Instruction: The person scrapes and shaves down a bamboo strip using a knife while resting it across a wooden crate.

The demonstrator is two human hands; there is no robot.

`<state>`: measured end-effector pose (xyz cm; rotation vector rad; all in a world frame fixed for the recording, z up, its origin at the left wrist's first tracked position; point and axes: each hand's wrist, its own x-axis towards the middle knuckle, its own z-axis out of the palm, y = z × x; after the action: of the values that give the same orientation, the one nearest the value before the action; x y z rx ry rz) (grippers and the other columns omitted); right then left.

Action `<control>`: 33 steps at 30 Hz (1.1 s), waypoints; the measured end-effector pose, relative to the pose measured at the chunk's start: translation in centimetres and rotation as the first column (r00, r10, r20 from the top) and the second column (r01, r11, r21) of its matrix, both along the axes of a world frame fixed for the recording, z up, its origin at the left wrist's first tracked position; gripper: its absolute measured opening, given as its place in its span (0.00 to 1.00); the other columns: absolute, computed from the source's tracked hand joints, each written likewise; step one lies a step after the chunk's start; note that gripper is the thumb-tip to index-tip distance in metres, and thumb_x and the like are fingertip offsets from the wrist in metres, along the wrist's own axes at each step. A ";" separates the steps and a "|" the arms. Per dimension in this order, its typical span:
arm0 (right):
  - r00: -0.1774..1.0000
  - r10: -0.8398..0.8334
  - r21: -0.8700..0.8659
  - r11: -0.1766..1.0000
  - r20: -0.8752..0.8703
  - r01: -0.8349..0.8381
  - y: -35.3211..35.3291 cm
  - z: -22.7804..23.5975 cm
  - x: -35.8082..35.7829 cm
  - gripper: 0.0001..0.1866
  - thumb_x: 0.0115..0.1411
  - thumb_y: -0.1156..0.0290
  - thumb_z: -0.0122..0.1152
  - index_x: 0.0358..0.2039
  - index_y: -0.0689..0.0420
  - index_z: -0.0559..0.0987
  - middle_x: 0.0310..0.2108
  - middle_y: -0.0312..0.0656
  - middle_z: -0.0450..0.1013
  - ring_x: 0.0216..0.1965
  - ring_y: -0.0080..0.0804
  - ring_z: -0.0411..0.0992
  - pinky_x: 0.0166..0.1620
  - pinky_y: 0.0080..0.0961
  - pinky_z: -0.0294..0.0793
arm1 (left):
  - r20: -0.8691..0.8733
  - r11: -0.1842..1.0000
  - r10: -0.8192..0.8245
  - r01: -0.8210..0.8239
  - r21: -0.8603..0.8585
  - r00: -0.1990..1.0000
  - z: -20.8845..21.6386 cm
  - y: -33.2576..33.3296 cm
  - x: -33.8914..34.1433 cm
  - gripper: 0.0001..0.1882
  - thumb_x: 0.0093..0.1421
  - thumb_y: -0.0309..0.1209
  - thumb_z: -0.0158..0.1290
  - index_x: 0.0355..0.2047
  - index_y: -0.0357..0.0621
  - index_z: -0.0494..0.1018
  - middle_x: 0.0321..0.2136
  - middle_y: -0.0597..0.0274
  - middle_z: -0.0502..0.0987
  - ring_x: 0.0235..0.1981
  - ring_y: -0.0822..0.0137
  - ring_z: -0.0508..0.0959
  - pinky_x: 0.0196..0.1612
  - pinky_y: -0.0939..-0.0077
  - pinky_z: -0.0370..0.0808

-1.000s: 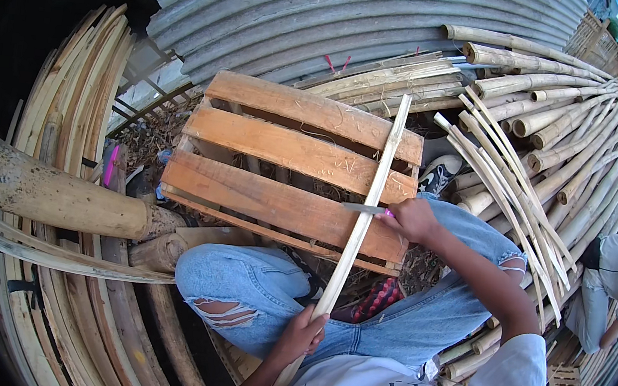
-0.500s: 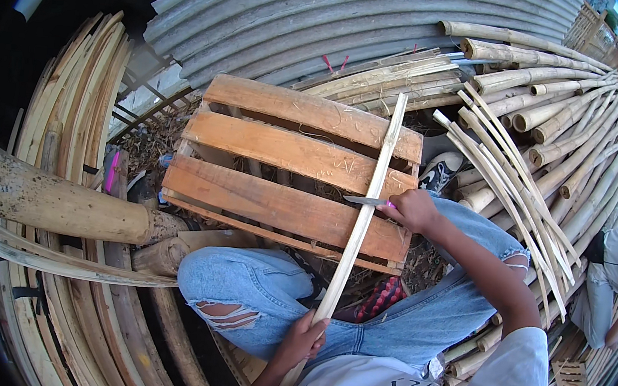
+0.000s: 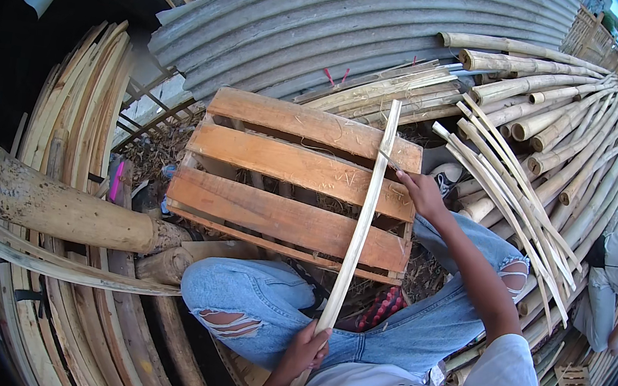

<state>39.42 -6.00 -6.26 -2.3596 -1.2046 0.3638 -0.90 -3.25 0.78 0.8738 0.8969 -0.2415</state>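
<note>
A long pale bamboo strip (image 3: 357, 247) slants from my lap across a slatted wooden crate (image 3: 263, 202), its far end lying over the top slat. Low in the view, my left hand (image 3: 305, 349) is wrapped round the near part of the strip. Over the crate's right side, my right hand (image 3: 422, 192) grips a knife (image 3: 391, 160). Its blade reaches to the strip's right edge near the far end. The knife's handle is mostly hidden in my fingers. Thin shavings lie on the crate's slats.
Cut bamboo strips (image 3: 501, 194) lean over a large pile of bamboo poles (image 3: 549, 131) at right. Split lengths (image 3: 80, 116) and a thick pole (image 3: 67, 201) lie at left. Corrugated sheeting (image 3: 341, 34) stands behind the crate. Another person (image 3: 612, 281) bends at far right.
My right hand and the knife have moved away from me along the strip, toward its far end. My left hand keeps its hold. The whole view has shifted slightly.
</note>
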 end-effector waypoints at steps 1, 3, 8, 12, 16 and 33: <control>0.954 -0.075 0.058 0.994 -0.290 0.095 0.2 0.6 -0.9 0.16 0.63 0.59 0.49 0.35 0.59 0.77 0.23 0.45 0.74 0.22 0.39 0.74 0.23 0.32 0.72 | 0.001 1.000 -0.006 0.006 -0.002 1.000 0.1 0.3 0.2 0.09 0.66 0.34 0.44 0.39 0.43 0.61 0.13 0.69 0.59 0.07 0.81 0.55 0.10 0.85 0.53; 0.900 -0.077 0.176 0.970 -0.429 0.167 0.9 1.3 -2.6 0.16 0.63 0.60 0.51 0.32 0.63 0.77 0.24 0.44 0.75 0.22 0.34 0.74 0.24 0.28 0.73 | 0.014 1.000 -0.002 0.002 0.003 1.000 0.4 0.7 0.5 0.09 0.66 0.34 0.43 0.40 0.43 0.61 0.14 0.69 0.59 0.08 0.81 0.55 0.10 0.85 0.53; 0.441 0.148 0.393 0.744 -0.885 0.540 2.5 1.6 -3.3 0.12 0.59 0.73 0.57 0.22 0.55 0.64 0.25 0.42 0.73 0.25 0.29 0.76 0.27 0.25 0.80 | 0.046 0.992 -0.100 0.096 0.081 0.994 0.4 1.6 1.7 0.10 0.66 0.34 0.43 0.42 0.42 0.61 0.15 0.68 0.62 0.09 0.79 0.59 0.12 0.84 0.58; 0.345 0.187 0.372 0.698 -0.920 0.612 3.3 2.6 -4.3 0.16 0.57 0.79 0.56 0.22 0.51 0.58 0.25 0.42 0.71 0.26 0.37 0.78 0.23 0.30 0.83 | 0.066 0.958 -0.246 0.232 0.170 0.967 -0.6 3.2 1.8 0.13 0.66 0.36 0.44 0.44 0.41 0.61 0.19 0.63 0.69 0.18 0.72 0.73 0.22 0.79 0.71; 0.354 0.206 0.394 0.673 -0.913 0.626 3.7 4.5 -5.4 0.17 0.55 0.83 0.56 0.21 0.51 0.59 0.24 0.44 0.71 0.25 0.41 0.79 0.23 0.35 0.83 | -0.036 0.904 -0.312 0.308 0.297 0.949 0.3 5.6 4.0 0.15 0.66 0.37 0.44 0.46 0.40 0.62 0.26 0.58 0.74 0.30 0.68 0.78 0.32 0.74 0.75; 0.917 0.143 0.348 0.937 -0.373 -0.004 3.2 15.5 -7.2 0.19 0.63 0.60 0.52 0.22 0.63 0.73 0.13 0.39 0.67 0.19 0.28 0.74 0.21 0.25 0.72 | 0.418 0.982 -0.159 0.099 0.161 0.894 5.9 11.9 15.8 0.11 0.63 0.36 0.50 0.38 0.43 0.64 0.23 0.60 0.74 0.15 0.74 0.73 0.17 0.84 0.71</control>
<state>32.19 -2.81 9.24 -1.8356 -1.0649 0.5747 14.92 8.68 6.66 1.0647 0.4446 -0.0948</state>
